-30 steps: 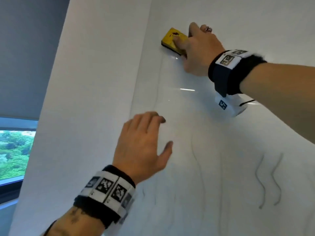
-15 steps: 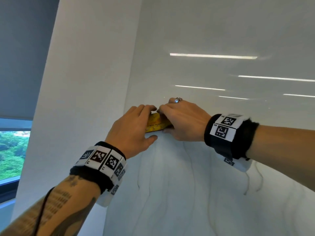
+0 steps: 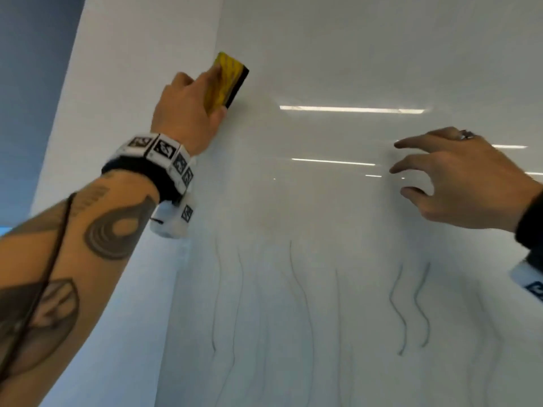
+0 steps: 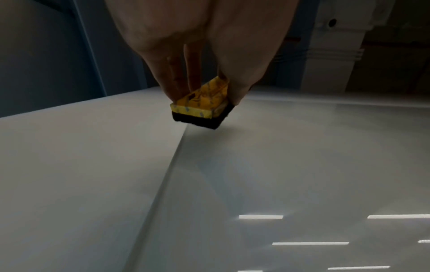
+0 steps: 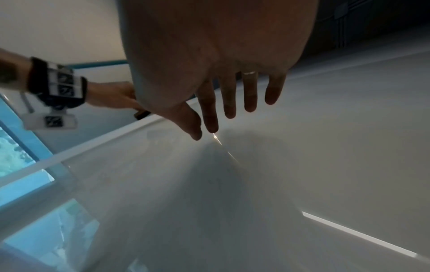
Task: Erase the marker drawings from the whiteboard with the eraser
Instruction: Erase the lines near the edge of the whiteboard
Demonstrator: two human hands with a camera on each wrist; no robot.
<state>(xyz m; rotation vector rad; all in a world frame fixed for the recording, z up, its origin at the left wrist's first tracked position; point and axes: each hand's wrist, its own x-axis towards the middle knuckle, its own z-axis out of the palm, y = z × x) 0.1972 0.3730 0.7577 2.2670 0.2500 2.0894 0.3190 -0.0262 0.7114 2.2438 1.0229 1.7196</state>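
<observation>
My left hand (image 3: 194, 104) grips the yellow eraser (image 3: 227, 80) with the black felt pad and holds it against the glossy whiteboard (image 3: 338, 215) near its upper left edge. In the left wrist view the eraser (image 4: 202, 106) sits pinched between fingers and thumb, felt side on the board by the seam. My right hand (image 3: 446, 177) hovers to the right in front of the board, fingers spread and empty, the fingers (image 5: 229, 103) straight in the right wrist view. Faint wavy marker lines (image 3: 410, 306) run down the lower board; fainter ones (image 3: 227, 304) lie under my left wrist.
A plain white wall panel (image 3: 123, 142) adjoins the board's left edge. A window (image 5: 14, 150) with greenery outside shows at the lower left in the right wrist view. Ceiling light reflections (image 3: 352, 109) streak the board.
The eraser passed from my right hand to my left hand where the two met. My left hand has since risen with it to the upper left, and my right hand has drawn away to the right, empty.
</observation>
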